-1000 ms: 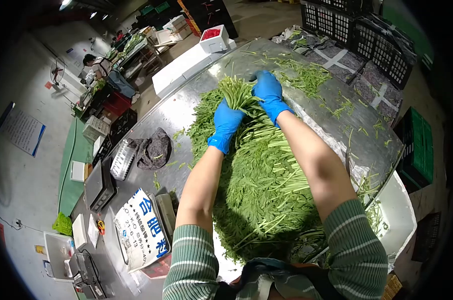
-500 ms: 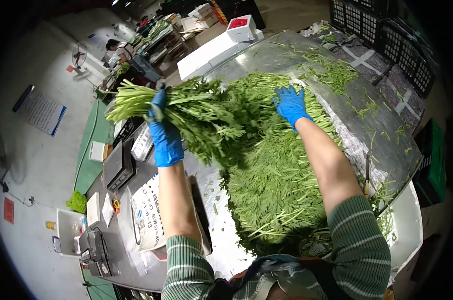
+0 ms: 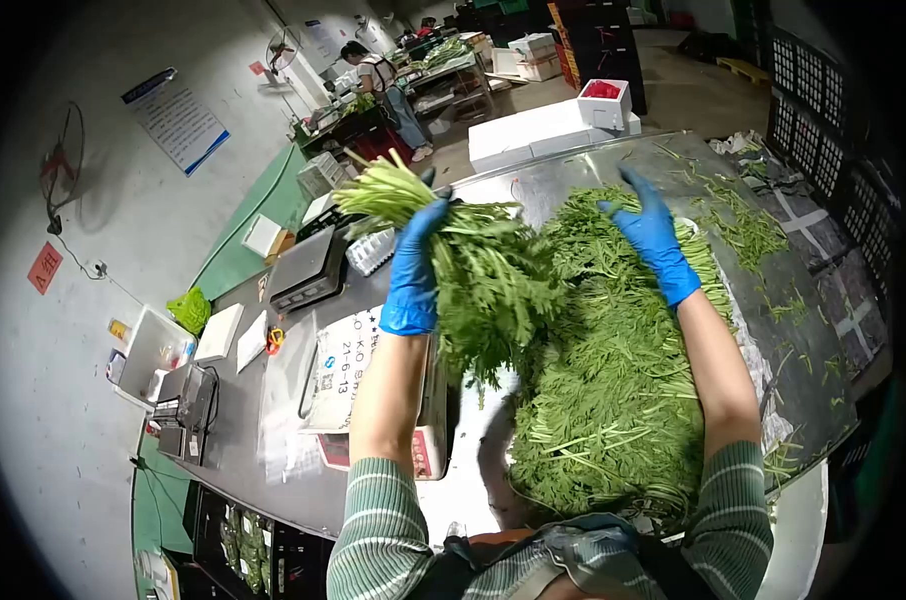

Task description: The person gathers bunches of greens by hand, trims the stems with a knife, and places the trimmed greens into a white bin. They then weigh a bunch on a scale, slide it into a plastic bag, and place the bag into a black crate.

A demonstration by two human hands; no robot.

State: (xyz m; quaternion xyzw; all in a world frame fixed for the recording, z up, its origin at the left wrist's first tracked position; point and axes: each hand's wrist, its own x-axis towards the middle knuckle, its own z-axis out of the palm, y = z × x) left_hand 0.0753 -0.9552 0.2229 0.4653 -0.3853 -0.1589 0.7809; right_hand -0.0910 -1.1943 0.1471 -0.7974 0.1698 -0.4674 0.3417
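My left hand (image 3: pixel 414 270), in a blue glove, is closed around the stems of a bunch of leafy greens (image 3: pixel 493 285). The pale stem ends point up and left, while the leaves hang down to the right, above the table. My right hand (image 3: pixel 657 240), gloved the same way, is over the far part of a large pile of greens (image 3: pixel 613 400), its thumb and fingers apart and nothing gripped. Stems line the right side of that pile, and a white cloth (image 3: pixel 773 420) shows along its edge.
Left of the pile stands a scale (image 3: pixel 428 450) with a printed white bag (image 3: pixel 338 370) on it. Another dark scale (image 3: pixel 308 270) sits farther back. Loose trimmings (image 3: pixel 743 225) litter the metal table (image 3: pixel 823 400). Beyond are white foam boxes (image 3: pixel 528 140) and a person (image 3: pixel 383 85) at another table.
The bunch in my left hand has swung from nearly level to hanging leaves-down. My right hand has lifted off the pile's stems and turned, fingers spreading. The view has shifted left.
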